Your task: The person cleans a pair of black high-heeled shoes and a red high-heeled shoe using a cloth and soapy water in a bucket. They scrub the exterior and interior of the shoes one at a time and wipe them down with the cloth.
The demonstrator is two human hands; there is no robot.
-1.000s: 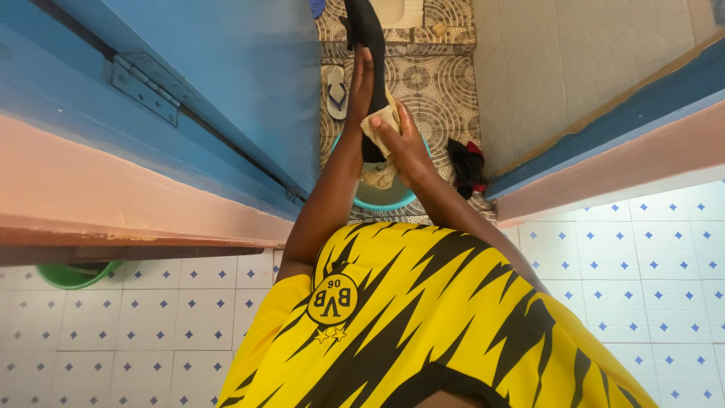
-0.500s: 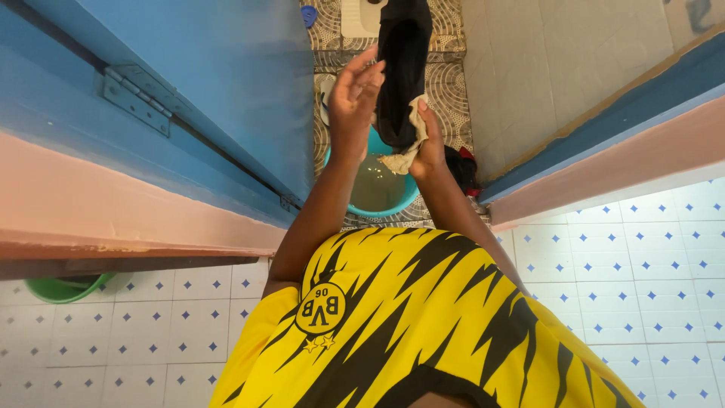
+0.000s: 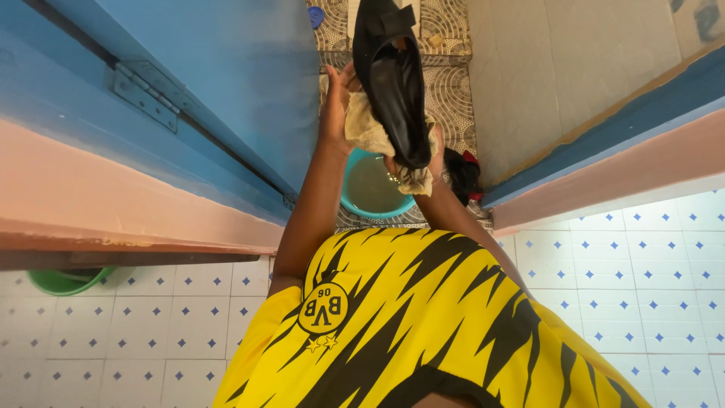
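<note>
I hold a black shoe upright over a teal basin of murky water. My left hand grips the shoe's left side, its fingers reaching behind the upper part. A beige cloth is wrapped around the shoe's lower half, between my left hand and the shoe. My right hand is mostly hidden behind the shoe and clutches the cloth's hanging end at the shoe's lower tip.
A blue door with a metal hinge stands at the left, and a white tiled wall at the right. A black and red item lies beside the basin. A green bucket sits at the lower left.
My left hand, open and off the shoe half a second ago, has closed on it again. The cloth has spread up the shoe's side, and the shoe has tilted towards me.
</note>
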